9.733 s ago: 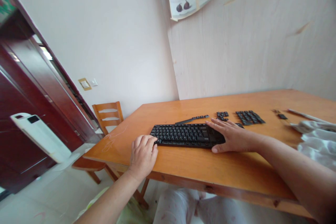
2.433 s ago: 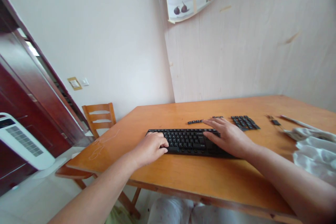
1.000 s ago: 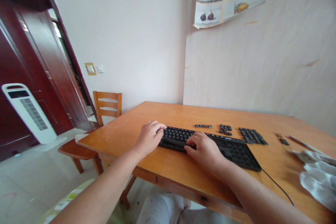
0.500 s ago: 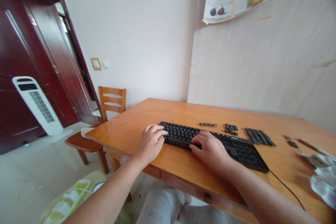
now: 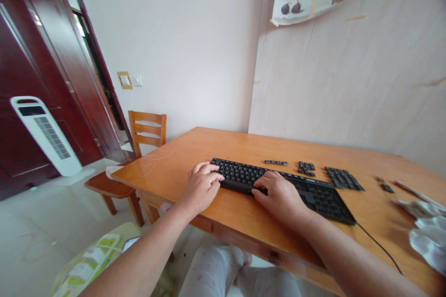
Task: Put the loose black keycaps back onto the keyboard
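A black keyboard (image 5: pixel 240 174) lies slantwise on the wooden table, its keys in place on the left part. Toward the right end, its sections show bare key sockets (image 5: pixel 325 198). My left hand (image 5: pixel 202 184) rests at the keyboard's left end, fingers spread and fingertips on the edge keys. Over the middle of the keyboard is my right hand (image 5: pixel 277 193), fingers bent and apart, touching the keys, with the thumb by the front edge. Neither hand shows anything lifted. Loose black keycaps lie behind the keyboard: a short row (image 5: pixel 276 162), a small cluster (image 5: pixel 306 168) and a larger block (image 5: pixel 343 178).
On the table's right side lie a small dark object (image 5: pixel 386 187), a pen-like stick (image 5: pixel 416 192) and crumpled clear plastic (image 5: pixel 430 239). The keyboard's cable (image 5: pixel 379 246) runs off the right end. A wooden chair (image 5: pixel 148 127) stands beyond the table's left end (image 5: pixel 139 171).
The camera view has shifted slightly, moving the scene up a little. Both hands keep nearly the same place on the keyboard; the keycaps stay where they were.
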`<action>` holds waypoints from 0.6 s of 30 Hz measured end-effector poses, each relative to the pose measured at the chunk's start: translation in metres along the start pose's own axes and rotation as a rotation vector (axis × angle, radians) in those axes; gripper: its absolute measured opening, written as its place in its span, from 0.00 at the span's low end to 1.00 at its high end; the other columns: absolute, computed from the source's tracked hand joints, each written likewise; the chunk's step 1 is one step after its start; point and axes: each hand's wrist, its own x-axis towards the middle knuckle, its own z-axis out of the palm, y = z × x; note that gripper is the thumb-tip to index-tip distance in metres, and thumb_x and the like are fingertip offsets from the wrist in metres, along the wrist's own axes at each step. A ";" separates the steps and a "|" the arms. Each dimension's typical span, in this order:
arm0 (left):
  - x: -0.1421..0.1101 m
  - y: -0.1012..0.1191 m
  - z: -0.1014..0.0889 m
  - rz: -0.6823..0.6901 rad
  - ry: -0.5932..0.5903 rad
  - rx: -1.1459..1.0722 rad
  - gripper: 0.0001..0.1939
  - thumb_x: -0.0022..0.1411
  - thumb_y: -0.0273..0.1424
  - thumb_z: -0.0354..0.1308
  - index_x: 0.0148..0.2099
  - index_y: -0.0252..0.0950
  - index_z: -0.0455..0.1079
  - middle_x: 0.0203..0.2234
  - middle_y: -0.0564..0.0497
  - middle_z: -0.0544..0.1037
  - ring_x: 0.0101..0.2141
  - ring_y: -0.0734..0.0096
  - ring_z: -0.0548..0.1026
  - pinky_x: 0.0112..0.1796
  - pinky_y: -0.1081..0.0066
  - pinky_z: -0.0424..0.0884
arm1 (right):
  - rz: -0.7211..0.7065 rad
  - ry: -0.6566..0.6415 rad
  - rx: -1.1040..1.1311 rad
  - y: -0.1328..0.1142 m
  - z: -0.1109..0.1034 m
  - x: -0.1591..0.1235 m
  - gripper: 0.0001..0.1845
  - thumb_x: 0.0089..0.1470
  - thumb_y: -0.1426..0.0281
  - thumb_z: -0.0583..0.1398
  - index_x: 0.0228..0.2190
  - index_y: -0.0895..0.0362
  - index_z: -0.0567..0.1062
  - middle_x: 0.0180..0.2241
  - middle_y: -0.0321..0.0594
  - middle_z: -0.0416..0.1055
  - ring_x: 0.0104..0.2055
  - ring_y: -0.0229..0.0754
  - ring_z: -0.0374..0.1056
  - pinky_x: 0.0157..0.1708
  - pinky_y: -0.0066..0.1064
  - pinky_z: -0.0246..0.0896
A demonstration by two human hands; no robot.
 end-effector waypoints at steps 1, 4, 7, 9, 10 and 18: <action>0.000 0.001 0.000 0.000 -0.004 0.000 0.15 0.62 0.26 0.53 0.39 0.47 0.80 0.50 0.54 0.77 0.57 0.57 0.63 0.57 0.52 0.60 | 0.002 -0.001 -0.002 0.000 0.000 0.000 0.09 0.57 0.63 0.59 0.33 0.52 0.79 0.35 0.40 0.72 0.42 0.43 0.66 0.43 0.31 0.59; 0.000 0.002 -0.001 0.001 -0.007 0.000 0.15 0.62 0.27 0.53 0.38 0.47 0.80 0.50 0.54 0.77 0.57 0.57 0.63 0.57 0.52 0.61 | 0.007 0.000 -0.005 -0.001 0.000 -0.001 0.09 0.57 0.63 0.59 0.33 0.52 0.79 0.35 0.40 0.72 0.42 0.44 0.66 0.43 0.31 0.59; -0.001 0.001 -0.001 0.013 -0.001 0.008 0.14 0.62 0.27 0.53 0.38 0.47 0.80 0.50 0.55 0.77 0.57 0.56 0.63 0.57 0.51 0.60 | 0.001 0.005 -0.002 -0.001 0.000 -0.003 0.09 0.57 0.63 0.59 0.34 0.52 0.79 0.35 0.40 0.72 0.43 0.44 0.66 0.43 0.31 0.60; -0.001 0.000 0.000 0.026 0.009 0.022 0.14 0.62 0.27 0.53 0.39 0.48 0.80 0.50 0.55 0.77 0.57 0.56 0.63 0.57 0.51 0.60 | 0.001 0.010 -0.005 -0.002 0.000 -0.003 0.09 0.57 0.63 0.59 0.34 0.52 0.79 0.35 0.40 0.72 0.43 0.44 0.66 0.43 0.31 0.60; -0.002 -0.001 0.000 0.032 0.014 0.030 0.14 0.62 0.27 0.54 0.39 0.48 0.80 0.50 0.55 0.77 0.57 0.56 0.63 0.57 0.51 0.60 | 0.005 0.013 -0.010 -0.002 0.000 -0.003 0.09 0.57 0.64 0.59 0.34 0.52 0.79 0.36 0.40 0.72 0.44 0.44 0.66 0.43 0.31 0.60; -0.004 0.000 0.000 0.063 0.017 0.074 0.15 0.61 0.26 0.54 0.40 0.48 0.80 0.51 0.55 0.77 0.58 0.55 0.62 0.56 0.51 0.59 | 0.005 0.010 -0.029 -0.003 0.000 -0.003 0.10 0.58 0.63 0.59 0.34 0.52 0.79 0.36 0.39 0.72 0.44 0.44 0.66 0.43 0.31 0.59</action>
